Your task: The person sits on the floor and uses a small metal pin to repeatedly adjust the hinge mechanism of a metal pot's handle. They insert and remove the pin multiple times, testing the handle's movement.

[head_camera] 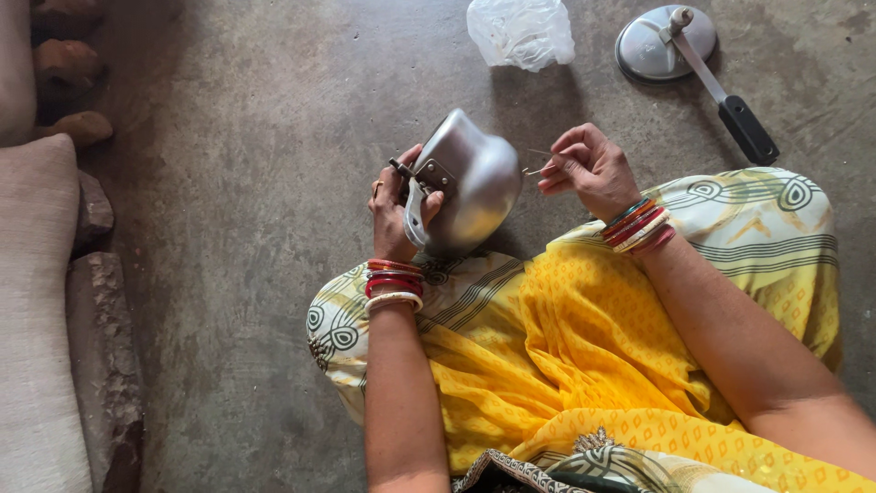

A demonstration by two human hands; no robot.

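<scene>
A shiny metal pot [470, 183], turned on its side with its rounded bottom facing up, is held above the concrete floor [255, 274], just in front of the person's folded knees. The left hand [397, 205] is closed around the pot's handle bracket [429, 175], thumb and fingers wrapped over the metal strap at the pot's side. The right hand [589, 164] sits just beside the pot on its other side, its fingertips pinched together on a small thin metal piece [534, 170] whose tip points toward the pot; what kind of piece it is cannot be told. Both wrists carry stacks of red, white and green bangles [394, 281]. The person sits cross-legged in yellow cloth [584, 356] with a cream patterned border draped over the knees. Farther out on the floor, well apart from the hands, lies a round metal lid [650, 46] with a long arm ending in a black handle [748, 130]. Near it, at the top edge, is a crumpled clear plastic bag [522, 32]. Along the left edge runs a rough stone ledge [105, 365] beside a pale cushion [36, 301].
</scene>
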